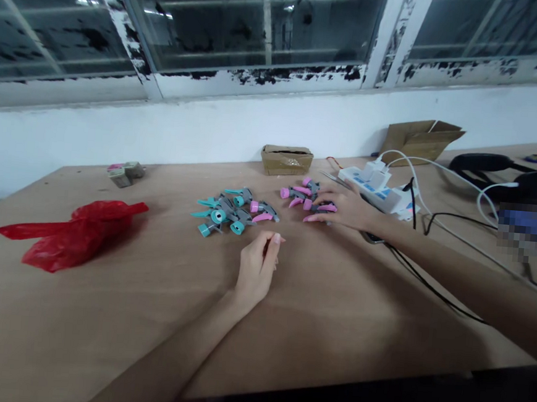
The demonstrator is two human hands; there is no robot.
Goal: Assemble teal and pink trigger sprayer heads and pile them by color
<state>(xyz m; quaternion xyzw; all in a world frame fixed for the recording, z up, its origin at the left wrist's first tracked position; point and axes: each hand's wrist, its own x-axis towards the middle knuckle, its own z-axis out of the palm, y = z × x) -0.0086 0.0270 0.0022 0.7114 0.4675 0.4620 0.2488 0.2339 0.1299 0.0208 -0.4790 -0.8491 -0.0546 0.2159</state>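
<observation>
On the table, my right hand (349,206) reaches over a small group of pink-and-grey trigger spray heads. Its thumb and fingers close around one pink-and-grey trigger spray head (312,206); another pink-and-grey head (292,193) lies just left of it. My left hand (258,267) rests nearer the front, fingers curled in and thumb against them, with nothing visible in it. Beyond that hand is a pile of teal-and-grey trigger spray heads (223,213). A single pink-and-grey spray head (264,211) touches or lies close to the pile's right side.
A red plastic bag (77,235) lies on the left. Behind stand a small cardboard box (286,160) and an open carton (417,141). A white power strip (367,183) with plugs and trailing cables is beside my right arm. Small grey-green blocks (125,174) sit back left.
</observation>
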